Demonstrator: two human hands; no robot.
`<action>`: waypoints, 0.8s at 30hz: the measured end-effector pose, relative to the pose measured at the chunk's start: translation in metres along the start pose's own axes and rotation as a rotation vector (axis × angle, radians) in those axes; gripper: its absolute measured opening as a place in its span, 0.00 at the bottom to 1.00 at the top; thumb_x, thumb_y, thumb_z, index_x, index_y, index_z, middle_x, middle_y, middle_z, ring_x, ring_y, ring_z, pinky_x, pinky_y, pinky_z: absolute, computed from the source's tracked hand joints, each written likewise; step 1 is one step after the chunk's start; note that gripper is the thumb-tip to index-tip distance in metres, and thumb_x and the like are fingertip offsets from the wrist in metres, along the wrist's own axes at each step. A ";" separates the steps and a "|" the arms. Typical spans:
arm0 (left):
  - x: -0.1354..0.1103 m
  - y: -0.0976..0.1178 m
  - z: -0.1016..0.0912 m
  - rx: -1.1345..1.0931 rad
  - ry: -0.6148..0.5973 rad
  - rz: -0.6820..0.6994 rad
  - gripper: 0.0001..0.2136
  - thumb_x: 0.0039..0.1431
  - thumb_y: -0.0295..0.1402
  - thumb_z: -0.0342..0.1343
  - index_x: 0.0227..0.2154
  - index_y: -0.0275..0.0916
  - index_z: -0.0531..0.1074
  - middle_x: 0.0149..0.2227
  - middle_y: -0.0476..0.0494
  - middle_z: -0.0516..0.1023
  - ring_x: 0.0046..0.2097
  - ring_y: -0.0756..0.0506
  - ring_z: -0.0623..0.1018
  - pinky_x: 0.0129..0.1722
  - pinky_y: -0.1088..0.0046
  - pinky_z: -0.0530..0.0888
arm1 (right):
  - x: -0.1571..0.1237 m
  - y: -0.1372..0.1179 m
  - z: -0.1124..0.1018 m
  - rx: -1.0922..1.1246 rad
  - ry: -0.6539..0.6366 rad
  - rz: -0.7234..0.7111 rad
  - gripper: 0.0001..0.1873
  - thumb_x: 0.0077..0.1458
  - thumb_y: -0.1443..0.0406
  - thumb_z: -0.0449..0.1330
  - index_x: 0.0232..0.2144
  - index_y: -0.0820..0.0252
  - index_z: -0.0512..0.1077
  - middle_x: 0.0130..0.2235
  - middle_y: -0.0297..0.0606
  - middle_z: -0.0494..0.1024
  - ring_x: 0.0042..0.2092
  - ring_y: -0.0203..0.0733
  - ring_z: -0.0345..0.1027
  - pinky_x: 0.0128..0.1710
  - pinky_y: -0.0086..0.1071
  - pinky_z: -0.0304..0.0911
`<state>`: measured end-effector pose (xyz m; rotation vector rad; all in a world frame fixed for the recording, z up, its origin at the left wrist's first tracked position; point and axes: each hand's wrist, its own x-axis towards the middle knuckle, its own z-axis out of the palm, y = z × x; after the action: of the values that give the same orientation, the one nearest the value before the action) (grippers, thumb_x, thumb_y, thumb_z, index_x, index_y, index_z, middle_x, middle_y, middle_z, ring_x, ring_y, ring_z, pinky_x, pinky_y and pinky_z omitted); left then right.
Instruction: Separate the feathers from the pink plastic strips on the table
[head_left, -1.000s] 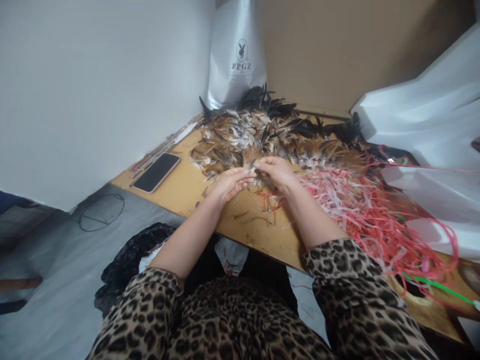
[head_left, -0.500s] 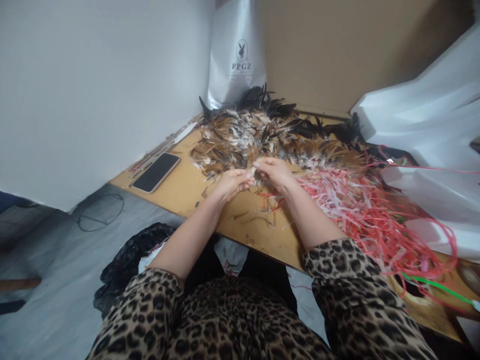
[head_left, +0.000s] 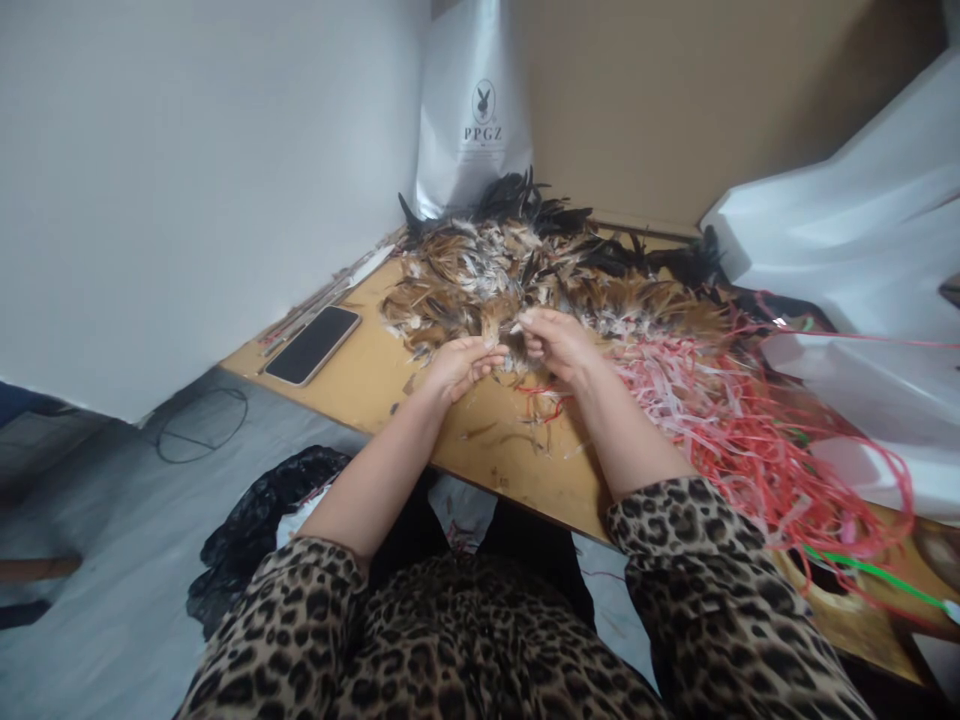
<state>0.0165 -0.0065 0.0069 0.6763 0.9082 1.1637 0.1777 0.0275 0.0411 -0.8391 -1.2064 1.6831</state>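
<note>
My left hand (head_left: 466,368) is closed in a pinch on a light brown feather (head_left: 491,328), whose vane points up from the fingertips. A short way to the right, my right hand (head_left: 553,340) is also pinched, with a thin pale bit at its fingertips that looks like part of a feather. The two hands are apart, above the near edge of a large pile of brown, white and black feathers (head_left: 450,300). Red and white plastic strands (head_left: 697,400) lie in a tangle to the right of my right hand.
A phone (head_left: 313,345) lies at the left of the wooden table (head_left: 382,390). Behind the feathers stands a silvery white bag (head_left: 480,60). White plastic sheeting (head_left: 847,220) hangs at the right. A black plastic bag (head_left: 262,515) is on the floor by the table.
My hands were together at the fingertips and are now separated. The right hand has shifted slightly right and up; the left hand has barely moved, and the feather in it shows more clearly.
</note>
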 end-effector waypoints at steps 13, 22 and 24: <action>0.000 -0.002 -0.001 0.000 -0.075 -0.014 0.03 0.52 0.22 0.55 0.28 0.27 0.72 0.24 0.43 0.76 0.23 0.57 0.74 0.20 0.87 0.66 | -0.002 0.008 0.008 -0.327 0.098 -0.073 0.15 0.36 0.57 0.66 0.21 0.64 0.71 0.15 0.27 0.63 0.19 0.26 0.49 0.20 0.26 0.44; 0.001 -0.003 0.000 0.062 -0.071 0.013 0.04 0.49 0.25 0.59 0.29 0.28 0.72 0.23 0.46 0.74 0.22 0.58 0.72 0.21 0.86 0.66 | 0.001 0.016 0.008 -0.403 0.075 -0.129 0.15 0.35 0.58 0.66 0.22 0.64 0.72 0.23 0.32 0.72 0.25 0.30 0.59 0.28 0.27 0.54; 0.000 -0.003 0.000 0.106 -0.052 0.045 0.06 0.49 0.28 0.60 0.26 0.28 0.72 0.21 0.47 0.73 0.21 0.58 0.71 0.20 0.86 0.65 | 0.001 0.017 0.009 -0.388 0.092 -0.122 0.16 0.34 0.57 0.67 0.20 0.64 0.71 0.20 0.30 0.69 0.23 0.28 0.56 0.24 0.27 0.52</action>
<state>0.0185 -0.0076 0.0042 0.8131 0.9188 1.1391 0.1647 0.0231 0.0279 -1.0396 -1.5131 1.3171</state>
